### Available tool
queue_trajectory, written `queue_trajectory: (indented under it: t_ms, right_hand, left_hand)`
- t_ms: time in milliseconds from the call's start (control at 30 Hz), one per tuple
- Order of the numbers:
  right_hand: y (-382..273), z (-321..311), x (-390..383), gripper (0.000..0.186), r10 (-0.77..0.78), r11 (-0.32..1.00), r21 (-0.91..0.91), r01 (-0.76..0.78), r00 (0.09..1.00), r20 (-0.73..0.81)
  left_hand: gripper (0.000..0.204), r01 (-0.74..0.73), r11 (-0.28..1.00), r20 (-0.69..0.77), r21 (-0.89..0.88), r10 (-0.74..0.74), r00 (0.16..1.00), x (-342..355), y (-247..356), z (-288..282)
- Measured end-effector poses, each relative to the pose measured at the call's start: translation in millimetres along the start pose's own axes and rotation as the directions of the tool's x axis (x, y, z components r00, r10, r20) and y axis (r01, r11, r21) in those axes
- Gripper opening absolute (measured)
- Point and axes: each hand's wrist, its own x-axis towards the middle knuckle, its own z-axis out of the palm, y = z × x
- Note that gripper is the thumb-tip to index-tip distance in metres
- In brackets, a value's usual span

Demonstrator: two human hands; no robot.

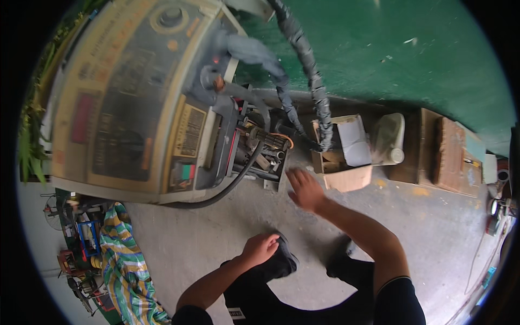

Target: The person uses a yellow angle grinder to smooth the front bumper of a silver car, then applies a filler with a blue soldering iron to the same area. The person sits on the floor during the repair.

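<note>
My right hand (pixel 305 190) reaches forward with its fingers stretched out and slightly blurred, and nothing shows in it. It is beside a low metal tray (pixel 277 174) crowded with metal parts and tools. A dark ribbed cylindrical part (pixel 271 140) lies among them, partly under cables. Behind the tray stands a large beige machine (pixel 187 130) with a dark panel, a round knob and a green-and-red switch. My left hand (pixel 260 249) hovers near my shoe (pixel 286 254), its fingers curled in and no object visible in them.
An open cardboard box (pixel 346 177) sits right of the tray, then a whitish plastic jug (pixel 389 141) and more cardboard boxes (pixel 455 157) along the green wall. Thick wrapped cables (pixel 303 59) hang from above. A striped tarp (pixel 123 254) lies at left. A black cable (pixel 216 199) loops low from the machine.
</note>
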Motion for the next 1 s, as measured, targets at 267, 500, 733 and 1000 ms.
queue_trajectory:
  t_ms: [267,500,733,1000]
  right_hand:
    - [80.2,138.8,189.1,0.056,0.192,0.918,-0.379,-0.119,0.968,0.160]
    - [123.2,251.0,224.0,0.039,0.150,0.813,-0.518,-0.267,0.955,-0.257]
    - [108.0,211.5,215.1,0.036,0.136,0.930,-0.310,-0.199,0.967,-0.215]
    - [80.4,30.0,83.7,0.065,0.440,0.644,0.409,-0.647,0.750,0.495]
  left_hand:
    - [0.045,-0.099,0.988,0.330,0.123,0.053,0.943,78.3,-66.2,30.1]
    - [0.050,-0.139,0.980,0.239,0.141,0.103,0.966,79.4,-60.6,15.1]
    - [0.050,-0.226,0.964,0.219,0.138,0.193,0.957,79.1,-73.0,23.8]
    - [0.064,0.178,0.983,0.263,0.053,-0.186,0.947,121.7,-110.4,27.4]
